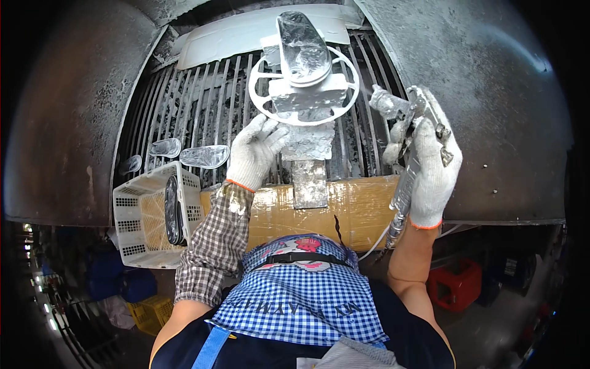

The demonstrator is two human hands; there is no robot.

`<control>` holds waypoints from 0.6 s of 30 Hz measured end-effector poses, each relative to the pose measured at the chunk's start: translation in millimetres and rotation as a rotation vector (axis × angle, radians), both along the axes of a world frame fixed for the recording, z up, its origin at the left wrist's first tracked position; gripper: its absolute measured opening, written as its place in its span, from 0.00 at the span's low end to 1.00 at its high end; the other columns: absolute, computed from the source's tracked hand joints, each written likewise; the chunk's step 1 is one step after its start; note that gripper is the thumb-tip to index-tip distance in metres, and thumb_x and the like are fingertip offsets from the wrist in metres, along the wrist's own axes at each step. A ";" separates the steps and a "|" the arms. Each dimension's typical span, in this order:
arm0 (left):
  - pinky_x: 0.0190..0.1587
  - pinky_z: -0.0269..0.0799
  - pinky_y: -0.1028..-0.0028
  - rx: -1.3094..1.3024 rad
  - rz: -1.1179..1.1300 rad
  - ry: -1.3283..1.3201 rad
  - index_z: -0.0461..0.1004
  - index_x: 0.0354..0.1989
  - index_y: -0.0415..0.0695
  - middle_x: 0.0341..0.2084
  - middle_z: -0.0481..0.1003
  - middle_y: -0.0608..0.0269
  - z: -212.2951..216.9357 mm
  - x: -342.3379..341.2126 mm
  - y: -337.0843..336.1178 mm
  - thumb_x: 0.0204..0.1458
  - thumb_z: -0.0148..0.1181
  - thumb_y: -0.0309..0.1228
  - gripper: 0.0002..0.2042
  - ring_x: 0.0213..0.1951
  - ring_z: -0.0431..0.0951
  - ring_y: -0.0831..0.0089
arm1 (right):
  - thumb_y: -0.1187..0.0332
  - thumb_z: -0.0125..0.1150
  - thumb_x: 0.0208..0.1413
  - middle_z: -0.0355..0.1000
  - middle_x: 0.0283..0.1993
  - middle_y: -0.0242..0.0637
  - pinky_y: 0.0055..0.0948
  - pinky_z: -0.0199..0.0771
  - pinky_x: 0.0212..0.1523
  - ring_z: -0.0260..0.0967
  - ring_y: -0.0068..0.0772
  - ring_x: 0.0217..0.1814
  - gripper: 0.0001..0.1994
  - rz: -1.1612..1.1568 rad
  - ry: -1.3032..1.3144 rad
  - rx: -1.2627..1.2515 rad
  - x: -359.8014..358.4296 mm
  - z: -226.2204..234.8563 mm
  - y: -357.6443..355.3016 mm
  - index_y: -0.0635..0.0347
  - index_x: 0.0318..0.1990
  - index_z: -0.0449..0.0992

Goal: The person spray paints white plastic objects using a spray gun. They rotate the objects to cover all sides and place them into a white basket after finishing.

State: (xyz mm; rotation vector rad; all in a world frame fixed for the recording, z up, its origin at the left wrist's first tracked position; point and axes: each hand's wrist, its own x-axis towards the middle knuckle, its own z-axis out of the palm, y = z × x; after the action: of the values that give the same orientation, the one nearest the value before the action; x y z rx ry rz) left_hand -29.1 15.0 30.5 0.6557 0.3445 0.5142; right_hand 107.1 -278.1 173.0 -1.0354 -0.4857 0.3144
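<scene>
My right hand (433, 160), in a white glove, is closed around a coated spray gun (390, 103), whose nozzle points left. A hose runs down from the gun along my forearm. My gloved left hand (254, 150) is at the lower left edge of a white spoked wheel (257, 101), fingers apart, fingertips at or against the rim. On a block over the wheel rests a shiny, sole-shaped piece (301, 49), dark on top with a pale edge. Below the wheel a coated support (307, 144) stands over the bars.
Dark slatted bars (203, 98) span the booth between grimy side walls. To the left lie several sole-shaped pieces (204, 157), beside a white plastic basket (138, 215) holding dark pieces. A taped cardboard strip (264, 209) covers the front edge. A red container (455, 286) stands at lower right.
</scene>
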 end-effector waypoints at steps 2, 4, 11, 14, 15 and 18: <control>0.62 0.79 0.45 0.020 -0.027 -0.018 0.59 0.74 0.30 0.67 0.70 0.37 4.0 -0.1 7.1 0.65 0.54 0.35 0.32 0.62 0.77 0.41 | 0.70 0.56 0.74 0.80 0.43 0.36 0.18 0.76 0.35 0.74 0.17 0.36 0.23 0.049 -0.040 -0.038 -2.8 3.4 0.6 0.71 0.72 0.69; 0.62 0.79 0.44 0.019 -0.011 -0.016 0.61 0.72 0.31 0.67 0.70 0.37 12.8 0.4 8.3 0.65 0.55 0.36 0.31 0.61 0.77 0.39 | 0.71 0.57 0.74 0.80 0.42 0.35 0.19 0.77 0.35 0.74 0.17 0.36 0.22 0.054 -0.079 -0.086 -3.6 -3.8 2.0 0.71 0.71 0.70; 0.61 0.78 0.38 0.025 0.103 0.023 0.71 0.56 0.36 0.64 0.72 0.33 26.3 2.0 23.3 0.65 0.58 0.38 0.19 0.63 0.75 0.34 | 0.69 0.58 0.74 0.79 0.38 0.34 0.21 0.77 0.34 0.74 0.18 0.34 0.23 0.095 0.000 -0.016 -0.6 -7.6 19.4 0.69 0.72 0.69; 0.62 0.77 0.38 0.006 0.104 -0.028 0.74 0.48 0.38 0.64 0.72 0.33 25.2 0.4 35.3 0.64 0.59 0.38 0.15 0.65 0.73 0.32 | 0.69 0.57 0.74 0.78 0.37 0.33 0.21 0.76 0.33 0.74 0.19 0.33 0.23 0.081 -0.025 -0.010 2.3 -9.5 24.9 0.69 0.72 0.68; 0.62 0.77 0.38 -0.004 0.105 -0.033 0.75 0.47 0.38 0.64 0.71 0.32 25.6 1.0 37.9 0.64 0.59 0.39 0.15 0.66 0.73 0.32 | 0.69 0.57 0.74 0.78 0.37 0.33 0.21 0.76 0.32 0.73 0.19 0.32 0.23 0.082 -0.021 -0.004 3.1 -10.2 26.4 0.69 0.72 0.68; 0.63 0.76 0.38 0.024 0.071 -0.110 0.74 0.44 0.38 0.62 0.70 0.29 27.1 2.4 47.0 0.65 0.59 0.41 0.15 0.66 0.72 0.33 | 0.69 0.57 0.74 0.78 0.37 0.33 0.21 0.75 0.32 0.73 0.19 0.32 0.23 0.087 -0.012 0.011 6.0 -11.6 31.7 0.70 0.72 0.69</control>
State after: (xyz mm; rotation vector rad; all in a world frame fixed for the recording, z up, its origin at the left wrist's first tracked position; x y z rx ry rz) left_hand -26.7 62.0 57.6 0.6373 0.2592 0.6209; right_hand 113.1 -246.4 161.3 -1.0077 -0.5434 0.3823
